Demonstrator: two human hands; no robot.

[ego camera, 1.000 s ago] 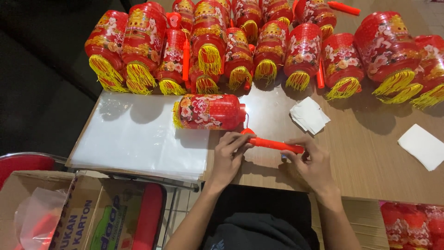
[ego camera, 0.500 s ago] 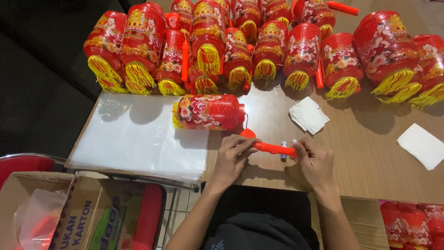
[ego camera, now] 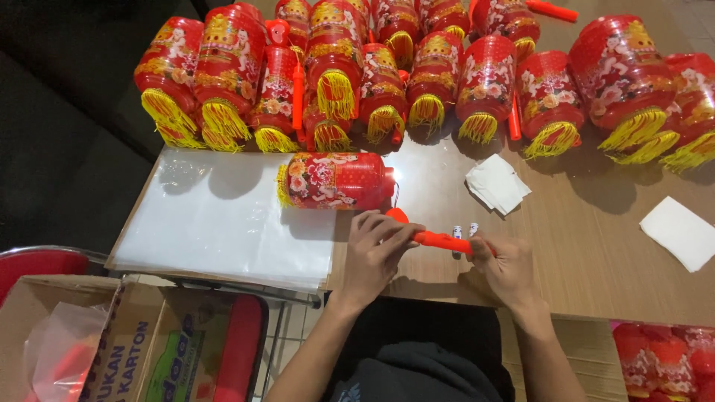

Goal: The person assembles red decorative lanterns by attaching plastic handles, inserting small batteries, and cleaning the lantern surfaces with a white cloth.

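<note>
The wooden desk (ego camera: pixel 596 253) carries everything, and beyond the hands, along its far edge, stands a crowded row of red paper lanterns (ego camera: pixel 417 67) with yellow tassels. Nearer, to the left of the left hand, lies a stack of clear plastic sheets (ego camera: pixel 216 219). One single lantern (ego camera: pixel 335 180) lies on its side just beyond the left hand, its long axis running left to right, tassel end to the left.

From that lantern's right end a thin wire leads down to an orange handle stick (ego camera: pixel 439 240). The stick lies crosswise between the two hands, roughly level, its rounded tip toward the lantern. The left hand (ego camera: pixel 376 253) grasps the stick near the tip end; the right hand (ego camera: pixel 506 264) grasps the other end, fingers curled around it. Both are equally near it.

Two small batteries (ego camera: pixel 465 232) sit just beyond the stick, between the hands. Folded white papers (ego camera: pixel 497 183) lie further beyond the right hand, well apart.
</note>
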